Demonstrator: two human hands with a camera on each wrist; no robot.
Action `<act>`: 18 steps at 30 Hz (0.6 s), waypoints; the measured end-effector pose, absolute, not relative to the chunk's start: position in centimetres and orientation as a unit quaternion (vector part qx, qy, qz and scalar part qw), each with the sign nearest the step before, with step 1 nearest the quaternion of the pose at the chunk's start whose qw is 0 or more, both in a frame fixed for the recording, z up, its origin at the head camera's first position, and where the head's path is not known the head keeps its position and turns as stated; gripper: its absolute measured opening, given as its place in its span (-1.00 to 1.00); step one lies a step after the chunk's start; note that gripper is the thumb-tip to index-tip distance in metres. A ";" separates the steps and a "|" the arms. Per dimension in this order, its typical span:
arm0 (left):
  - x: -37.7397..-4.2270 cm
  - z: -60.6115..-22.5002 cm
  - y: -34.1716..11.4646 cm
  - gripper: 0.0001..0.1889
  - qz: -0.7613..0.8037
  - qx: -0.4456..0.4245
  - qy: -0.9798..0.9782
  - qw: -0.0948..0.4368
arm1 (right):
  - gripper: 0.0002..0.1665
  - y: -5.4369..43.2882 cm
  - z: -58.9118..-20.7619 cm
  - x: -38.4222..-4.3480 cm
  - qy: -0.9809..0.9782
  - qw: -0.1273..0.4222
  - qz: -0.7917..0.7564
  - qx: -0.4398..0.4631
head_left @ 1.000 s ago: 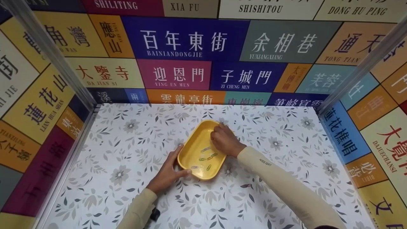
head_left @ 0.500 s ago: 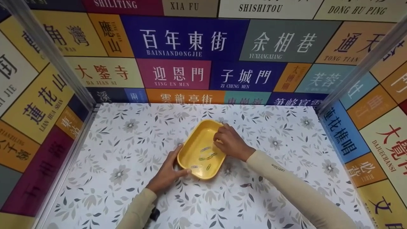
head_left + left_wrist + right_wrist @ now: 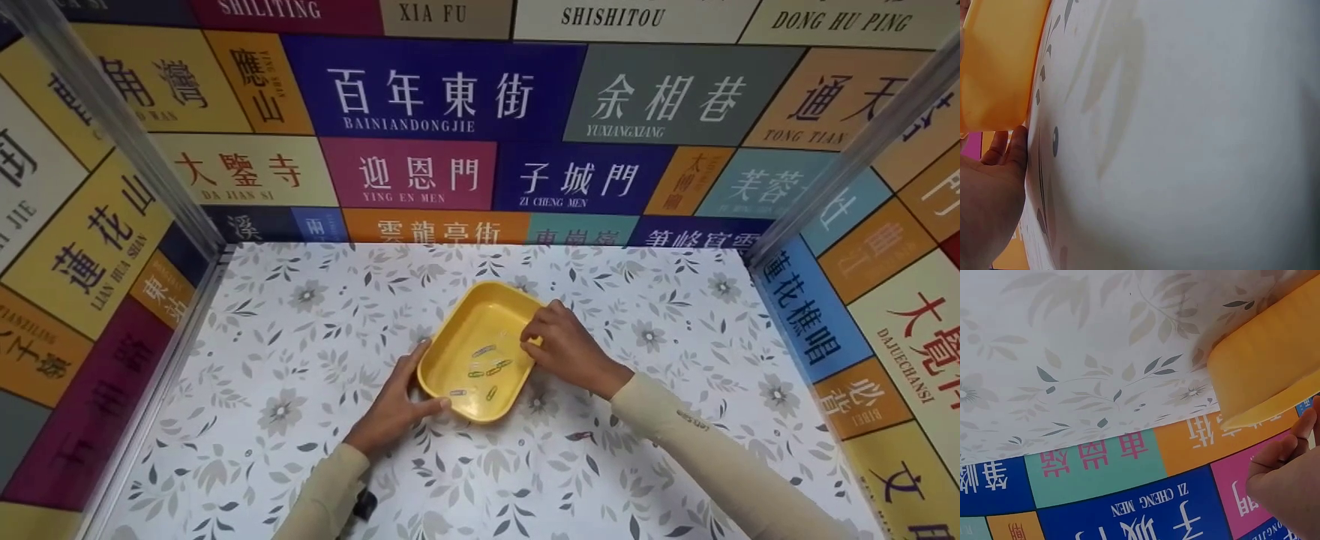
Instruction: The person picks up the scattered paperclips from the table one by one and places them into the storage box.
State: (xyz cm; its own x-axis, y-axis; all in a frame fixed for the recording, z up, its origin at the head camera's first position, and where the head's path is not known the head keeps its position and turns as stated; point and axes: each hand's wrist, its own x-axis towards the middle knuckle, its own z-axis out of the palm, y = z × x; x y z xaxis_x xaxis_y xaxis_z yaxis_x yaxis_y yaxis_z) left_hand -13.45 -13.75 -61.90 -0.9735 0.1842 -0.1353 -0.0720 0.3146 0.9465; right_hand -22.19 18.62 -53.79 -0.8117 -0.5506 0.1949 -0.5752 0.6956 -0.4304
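Observation:
A yellow tray (image 3: pixel 454 337) stands on the patterned tabletop, tilted slightly from upright in the head view. Several small paper clips (image 3: pixel 493 367) lie inside, mostly towards its near end. My left hand (image 3: pixel 394 409) holds the tray's left side, thumb at the near rim and fingers along the outer wall; the left wrist view shows fingertips against the tray's wall (image 3: pixel 999 73). Over the right rim is my right hand (image 3: pixel 574 349), its fingers bent and fingertips just above the tray's inside. Whether a clip sits between those fingertips is too small to tell.
The white tabletop (image 3: pixel 300 337) has a grey leaf and flower print. Panels with coloured lettering (image 3: pixel 435 90) wall in the back and both sides. Metal corner posts (image 3: pixel 142 127) stand at left and right.
My right hand has moved right, from over the tray's inside to its right rim. A faint clip now shows where the hand was near. My left hand and the tray stay put.

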 end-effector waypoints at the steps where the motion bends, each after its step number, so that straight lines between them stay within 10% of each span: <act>1: -13.4 -61.9 -13.7 0.16 0.584 0.033 0.804 0.110 | -0.95 18.8 -53.8 -22.0 -0.918 0.030 0.248 0.309; 18: -13.4 -61.7 -13.7 0.17 0.575 0.038 0.810 0.107 | -0.93 23.1 -54.9 -19.0 -0.893 0.056 0.337 0.292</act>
State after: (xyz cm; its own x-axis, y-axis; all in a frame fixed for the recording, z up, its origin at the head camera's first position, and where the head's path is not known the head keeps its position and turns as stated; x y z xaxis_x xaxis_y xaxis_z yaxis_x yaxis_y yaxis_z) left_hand -13.43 -13.74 -61.74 -0.9744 0.1840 -0.1291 -0.0613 0.3352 0.9402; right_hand -19.03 23.09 -54.85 -0.8236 -0.4838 0.2961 -0.5588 0.6024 -0.5700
